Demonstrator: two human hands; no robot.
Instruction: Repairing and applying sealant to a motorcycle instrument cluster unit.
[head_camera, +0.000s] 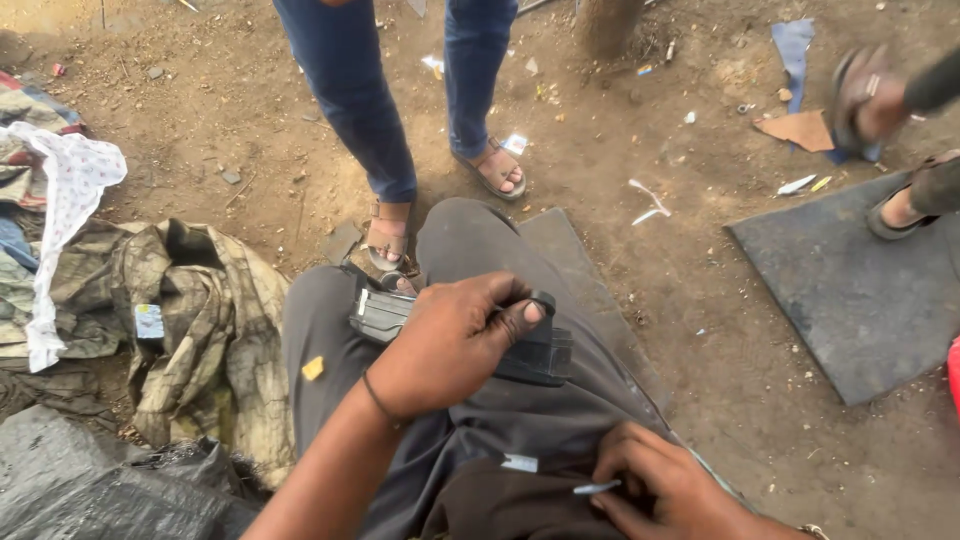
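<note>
Your left hand (450, 345) grips the black sandal (535, 352) on your lap; keep it pinned flat against your thigh; your right hand (665, 490) pinches a thin blade (597, 488) low beside your hip; point it away from your fingers.

L hand (455, 345) curled in a grip over lap, R hand (665, 490) pinching, low by thigh.

Bare brown dirt ground (700, 300) lay in daylight, littered with scraps; a dark rubber mat (850, 290) at right, crumpled cloths (200, 320) at left.
</note>
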